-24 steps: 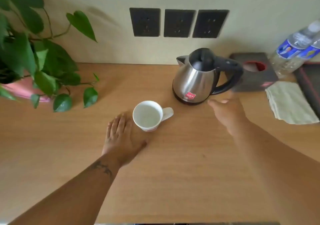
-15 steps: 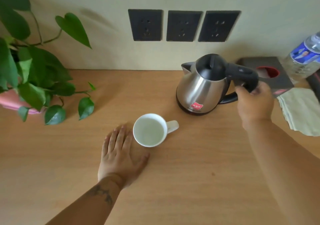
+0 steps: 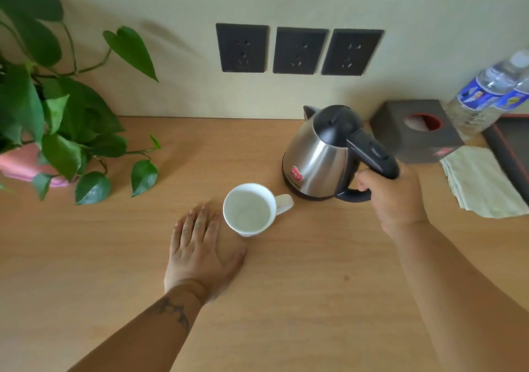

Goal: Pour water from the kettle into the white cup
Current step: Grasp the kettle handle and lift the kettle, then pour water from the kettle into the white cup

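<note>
We see the kettle [image 3: 320,157] standing upright on the wooden worktop [image 3: 286,300], near the wall w/ three black sockets [image 3: 299,50]. Its body is steel, the lid and handle are black, and the spout points away from us, toward the wall. The right hand [image 3: 392,197] is at the handle: its fingers [image 3: 363,181] are curled and clamped on the lower part of the handle. We cannot tell if the kettle base is touching the worktop or is just above it.

The white cup [image 3: 248,210] stands in front of the kettle and a bit to its left, close but apart from it. The cup handle points toward the kettle base. Inside, the cup looks pale; we cannot tell if there is water in it.

The left hand [image 3: 200,248] lies flat on the worktop, palm down, on the cup side of the kettle, fingers stretched and a little apart, holding nothing. Its index finger is just beside the cup wall; contact is unclear.

Right of the kettle there is a dark tissue box [image 3: 418,131], then a folded cloth [image 3: 483,182] and water bottles [image 3: 486,91]. Far left of the kettle we see a green plant [image 3: 57,114] in a pink pot.
</note>
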### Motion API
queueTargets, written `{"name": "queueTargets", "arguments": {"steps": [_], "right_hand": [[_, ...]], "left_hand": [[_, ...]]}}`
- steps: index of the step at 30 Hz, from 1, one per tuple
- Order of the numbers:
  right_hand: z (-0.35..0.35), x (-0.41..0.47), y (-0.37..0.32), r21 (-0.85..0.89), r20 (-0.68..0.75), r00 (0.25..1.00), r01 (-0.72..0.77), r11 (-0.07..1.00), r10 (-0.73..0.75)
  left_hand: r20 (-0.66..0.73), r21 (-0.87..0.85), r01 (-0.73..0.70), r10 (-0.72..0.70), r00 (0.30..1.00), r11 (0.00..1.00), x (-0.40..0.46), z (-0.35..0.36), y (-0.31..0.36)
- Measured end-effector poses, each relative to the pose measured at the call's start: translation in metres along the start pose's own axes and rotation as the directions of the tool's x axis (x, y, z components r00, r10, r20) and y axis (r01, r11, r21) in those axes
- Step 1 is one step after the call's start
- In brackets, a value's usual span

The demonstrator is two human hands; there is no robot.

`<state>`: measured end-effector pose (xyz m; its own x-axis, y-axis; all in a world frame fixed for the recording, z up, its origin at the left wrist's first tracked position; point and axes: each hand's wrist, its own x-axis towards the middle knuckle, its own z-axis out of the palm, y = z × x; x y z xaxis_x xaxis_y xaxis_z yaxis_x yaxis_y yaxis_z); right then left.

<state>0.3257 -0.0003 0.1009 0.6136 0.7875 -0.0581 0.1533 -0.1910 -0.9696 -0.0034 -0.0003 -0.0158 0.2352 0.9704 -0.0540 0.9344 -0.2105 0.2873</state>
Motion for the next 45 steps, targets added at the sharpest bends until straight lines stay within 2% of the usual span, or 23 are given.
{"name": "queueTargets", "arguments": {"steps": [6,12,17,27,40,45], "right_hand": [[0.009,-0.017,-0.012,0.044,-0.058,0.998,-0.019,0.999,0.022],[-0.001,-0.038,-0.028,-0.045,-0.06,0.998,-0.006,0.999,0.004],[-0.016,-0.059,-0.045,-0.159,-0.054,0.999,-0.007,0.987,-0.001],[-0.032,-0.09,-0.078,-0.294,0.029,0.998,-0.037,0.955,0.048],[-0.037,-0.104,-0.109,-0.522,0.202,0.979,0.116,0.845,-0.01],[-0.035,-0.104,-0.111,-0.557,0.232,0.973,0.119,0.822,0.016]], "left_hand": [[0.051,0.041,-0.017,0.015,0.999,0.999,0.0,-0.002,-0.002],[0.099,0.084,-0.104,0.096,0.99,0.991,-0.004,-0.006,-0.013],[0.089,0.086,-0.109,0.101,0.991,0.99,-0.005,-0.007,-0.013],[0.091,0.084,-0.093,0.086,0.992,0.992,-0.004,-0.005,-0.014],[0.09,0.096,-0.079,0.07,0.993,0.992,-0.006,-0.006,-0.013],[0.073,0.071,-0.062,0.057,0.996,0.996,-0.007,-0.007,-0.012]]}}
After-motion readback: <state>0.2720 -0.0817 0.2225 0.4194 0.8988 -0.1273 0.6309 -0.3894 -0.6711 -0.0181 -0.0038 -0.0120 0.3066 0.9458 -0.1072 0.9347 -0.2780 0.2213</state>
